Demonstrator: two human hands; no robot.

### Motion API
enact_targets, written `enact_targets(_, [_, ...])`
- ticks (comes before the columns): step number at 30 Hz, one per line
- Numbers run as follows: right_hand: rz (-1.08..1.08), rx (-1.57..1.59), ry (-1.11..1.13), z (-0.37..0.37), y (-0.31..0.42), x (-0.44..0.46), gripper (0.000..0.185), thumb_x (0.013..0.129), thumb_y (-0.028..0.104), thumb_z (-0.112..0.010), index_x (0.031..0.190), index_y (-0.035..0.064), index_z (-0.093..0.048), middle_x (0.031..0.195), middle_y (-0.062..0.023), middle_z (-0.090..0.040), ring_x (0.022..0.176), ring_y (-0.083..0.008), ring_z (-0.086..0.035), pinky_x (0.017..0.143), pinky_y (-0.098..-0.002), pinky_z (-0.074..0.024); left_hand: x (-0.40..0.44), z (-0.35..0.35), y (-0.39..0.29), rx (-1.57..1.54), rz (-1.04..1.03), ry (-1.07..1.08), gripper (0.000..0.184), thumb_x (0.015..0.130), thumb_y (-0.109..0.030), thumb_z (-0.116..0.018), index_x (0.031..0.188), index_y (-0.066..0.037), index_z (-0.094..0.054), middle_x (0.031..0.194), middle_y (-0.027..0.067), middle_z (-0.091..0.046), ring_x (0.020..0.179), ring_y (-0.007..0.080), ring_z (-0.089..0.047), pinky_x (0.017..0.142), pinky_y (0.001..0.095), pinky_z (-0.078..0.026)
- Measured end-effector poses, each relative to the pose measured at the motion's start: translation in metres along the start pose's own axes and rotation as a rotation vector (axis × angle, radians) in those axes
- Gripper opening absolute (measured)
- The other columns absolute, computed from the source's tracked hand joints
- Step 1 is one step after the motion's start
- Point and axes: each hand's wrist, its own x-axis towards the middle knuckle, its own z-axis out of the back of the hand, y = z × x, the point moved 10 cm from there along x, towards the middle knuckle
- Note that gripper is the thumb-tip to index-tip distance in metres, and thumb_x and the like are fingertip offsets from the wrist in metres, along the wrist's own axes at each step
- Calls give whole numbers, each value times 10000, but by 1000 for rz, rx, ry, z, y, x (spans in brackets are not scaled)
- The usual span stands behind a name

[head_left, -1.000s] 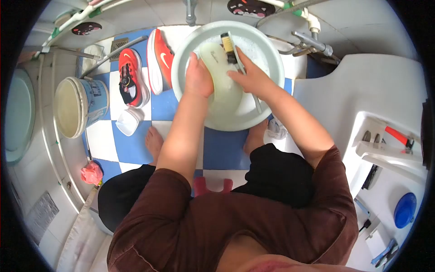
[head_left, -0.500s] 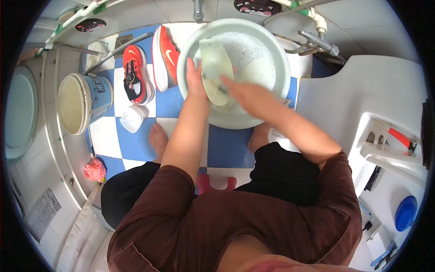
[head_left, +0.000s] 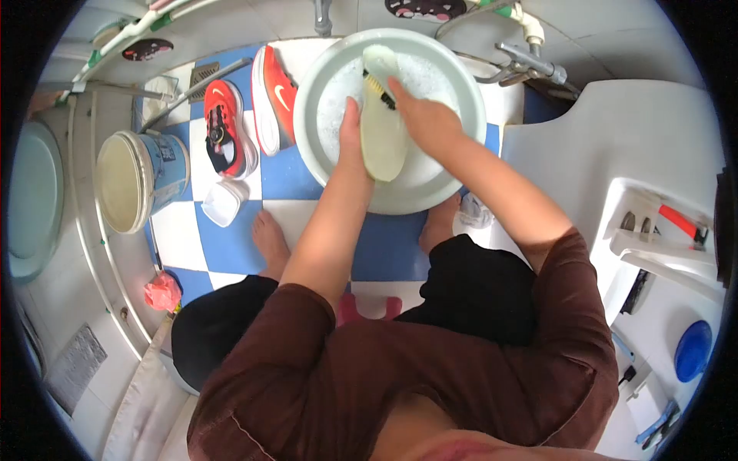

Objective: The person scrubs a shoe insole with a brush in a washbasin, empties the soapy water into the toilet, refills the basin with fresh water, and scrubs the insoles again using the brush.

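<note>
My left hand (head_left: 352,137) grips the left edge of a pale insole (head_left: 384,146), which stands lengthwise over the basin. Most of its fingers are hidden behind the insole. My right hand (head_left: 429,119) is closed on a small brush (head_left: 379,91) with yellow and black bristles. The brush lies against the upper part of the insole, its handle mostly covered by the fingers. Beneath both hands is a pale green basin (head_left: 302,115) of sudsy water. Left of the basin are a red-orange shoe (head_left: 277,104) and a second red shoe (head_left: 224,127) with black lining.
A small white container (head_left: 224,203) sits on the blue and white tiles below the shoes. A bucket (head_left: 165,170) lies tipped at the left. A metal faucet (head_left: 323,17) juts over the basin's far side. At right stands a white moulded unit (head_left: 565,146).
The insole has turned more upright and shifted slightly right. The brush has moved from the insole's middle up towards its far end, with my right hand following.
</note>
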Motion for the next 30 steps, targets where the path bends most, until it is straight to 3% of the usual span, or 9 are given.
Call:
enact_targets(2, [113, 29, 3, -14, 28, -23, 608, 877, 122, -436, 1450, 144, -233, 868, -200, -657, 773, -334, -663, 659, -452, -524, 3, -21, -12, -137, 30, 285, 770, 898, -635, -250, 1374, -45, -386, 1276, 178, -513, 1135, 357, -506, 950, 466, -431])
enact_targets(4, [319, 76, -22, -29, 70, -60, 612, 875, 125, -446, 1449, 145, -233, 848, -190, -659, 756, -327, -665, 649, -450, -524, -3, -15, -39, -162, -42, 248, 767, 907, -634, -217, 1356, -43, -409, 1265, 159, -525, 1108, 344, -527, 962, 432, -425])
enact_targets(8, [47, 5, 36, -6, 24, -7, 623, 875, 136, -452, 1452, 170, -219, 856, -214, -645, 731, -358, -657, 631, -455, -521, 4, -6, -20, -120, -57, 122, 802, 896, -661, -173, 1349, -47, -418, 1256, 165, -529, 1087, 348, -543, 942, 459, -441])
enact_targets(13, [265, -47, -34, -29, 63, -47, 665, 845, 90, -463, 1456, 174, -215, 799, -160, -646, 672, -341, -642, 587, -413, -516, -4, -15, -45, -234, -68, 297, 749, 919, -623, -189, 1333, -51, -438, 1249, 143, -539, 1119, 335, -523, 956, 425, -433])
enact_targets(18, [99, 31, -4, -21, 28, -9, 714, 812, 69, -495, 1457, 183, -210, 802, -181, -643, 671, -350, -643, 594, -423, -517, 22, 19, -18, -44, -113, 6, 753, 886, -654, -250, 1333, -80, -445, 1228, 141, -549, 1045, 333, -561, 868, 497, -472])
enact_targets(21, [189, 30, 56, -34, 55, -38, 724, 808, 75, -511, 1457, 153, -198, 798, -198, -642, 674, -346, -645, 592, -436, -509, 7, -5, -24, -169, -3, 310, 733, 885, -627, -328, 1332, -55, -438, 1235, 137, -546, 1062, 330, -554, 893, 497, -459])
enact_targets(25, [115, -17, 143, -33, 42, -23, 721, 837, 121, -525, 1467, 140, -174, 856, -222, -654, 754, -341, -669, 657, -457, -524, 3, -1, -29, -175, -15, 111, 654, 901, -505, -369, 1342, -24, -414, 1257, 177, -526, 1046, 364, -564, 899, 491, -465])
enact_targets(29, [-44, 32, 57, -9, 0, 1, 686, 864, 128, -492, 1469, 179, -173, 882, -224, -652, 777, -360, -662, 686, -461, -522, 20, 12, -5, -54, 1, 47, 517, 912, -424, -381, 1256, -62, -517, 1170, 125, -584, 1039, 280, -573, 893, 400, -475])
enact_targets(30, [132, 130, -59, -24, 17, -14, 653, 882, 132, -455, 1470, 181, -176, 880, -221, -653, 760, -358, -661, 674, -469, -520, 15, 9, -15, -115, -22, 47, 521, 914, -408, -368, 1269, -52, -504, 1166, 138, -583, 1051, 296, -567, 886, 418, -478])
